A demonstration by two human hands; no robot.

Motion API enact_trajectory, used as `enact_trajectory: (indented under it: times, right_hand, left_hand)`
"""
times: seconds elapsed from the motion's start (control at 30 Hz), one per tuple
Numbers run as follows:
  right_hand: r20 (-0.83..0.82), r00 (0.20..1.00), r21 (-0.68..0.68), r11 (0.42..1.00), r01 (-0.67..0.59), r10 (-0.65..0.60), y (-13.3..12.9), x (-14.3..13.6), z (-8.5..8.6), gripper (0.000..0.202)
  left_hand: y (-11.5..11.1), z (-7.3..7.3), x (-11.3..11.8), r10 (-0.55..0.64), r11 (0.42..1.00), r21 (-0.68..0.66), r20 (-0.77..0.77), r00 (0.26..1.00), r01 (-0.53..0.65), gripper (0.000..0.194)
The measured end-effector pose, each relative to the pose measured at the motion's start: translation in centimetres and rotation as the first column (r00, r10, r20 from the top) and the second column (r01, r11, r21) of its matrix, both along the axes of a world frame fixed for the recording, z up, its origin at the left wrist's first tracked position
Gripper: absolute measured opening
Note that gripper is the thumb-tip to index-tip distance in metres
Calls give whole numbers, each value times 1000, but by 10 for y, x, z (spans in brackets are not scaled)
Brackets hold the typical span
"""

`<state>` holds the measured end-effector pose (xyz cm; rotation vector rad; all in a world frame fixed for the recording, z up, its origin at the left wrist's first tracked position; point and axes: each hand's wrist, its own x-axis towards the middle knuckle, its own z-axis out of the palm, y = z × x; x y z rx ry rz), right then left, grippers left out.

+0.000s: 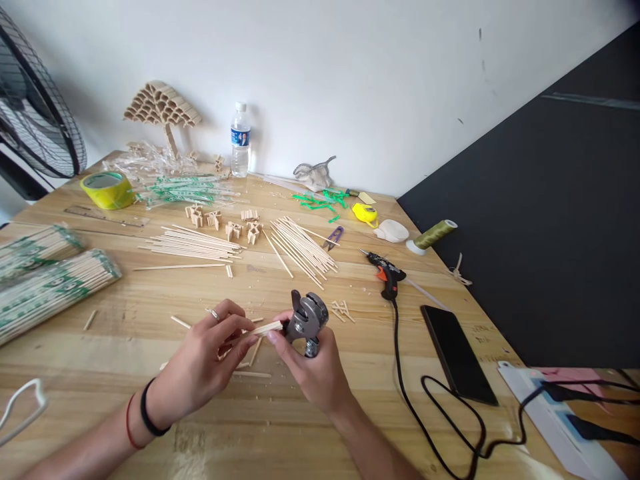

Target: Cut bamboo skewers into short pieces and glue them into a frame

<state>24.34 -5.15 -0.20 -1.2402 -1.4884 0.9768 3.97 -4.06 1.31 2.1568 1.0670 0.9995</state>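
My left hand [200, 353] pinches bundled wooden sticks [266, 329], presumably keeping them aligned. Right hand [319, 370] grips grey metal hand cutter [309, 317], thumb by the sticks' ends, likely steadying. All above worktop [280, 433]; loose skewers [303, 247] beyond, seemingly within reach.

The left hand [207, 353] is being held to the left of the metal cutter [310, 317], with its fingers [230, 325] being bent and its thumb [239, 357] being pressed toward them in a pinch. The left forearm [95, 437] is being angled upward from the lower left toward the cutter. The right hand [320, 373] is being closed around the cutter's lower part, while the right thumb [286, 350] is being stretched out along the cutter's left side. The right forearm [375, 437] is being slanted below the cutter, toward the lower right.
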Motion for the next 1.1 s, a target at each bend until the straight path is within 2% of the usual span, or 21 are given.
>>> enact_trajectory:
  times: [0.23, 0.47, 0.67, 0.87, 1.0, 1.1]
  right_hand:
    - [-44, 999, 22, 1000, 14, -13, 3, 1, 0, 17]
    - [-42, 999, 19, 1000, 5, -4, 2, 1, 1, 17]
    - [-46, 999, 3, 1000, 19, -19, 1, 0, 2, 18]
    - [-39, 999, 8, 1000, 24, -24, 3, 3, 2, 21]
    - [-35, 997, -12, 998, 61, -62, 6, 6, 0, 25]
    - [-48, 997, -41, 997, 66, -68, 8, 8, -2, 28]
  left_hand:
    - [0, 5, -2, -17, 999, -47, 19, 1000, 18, 17]
    - [-1, 8, -4, -101, 984, -146, -11, 995, 99, 27]
    - [1, 11, -5, -112, 979, -173, -22, 993, 107, 18]
    - [7, 3, -8, -49, 991, -129, -53, 997, 41, 16]
    - [13, -7, -12, 15, 999, -46, -130, 991, -21, 16]
    - [17, -13, -15, 14, 999, -26, -180, 984, -19, 15]
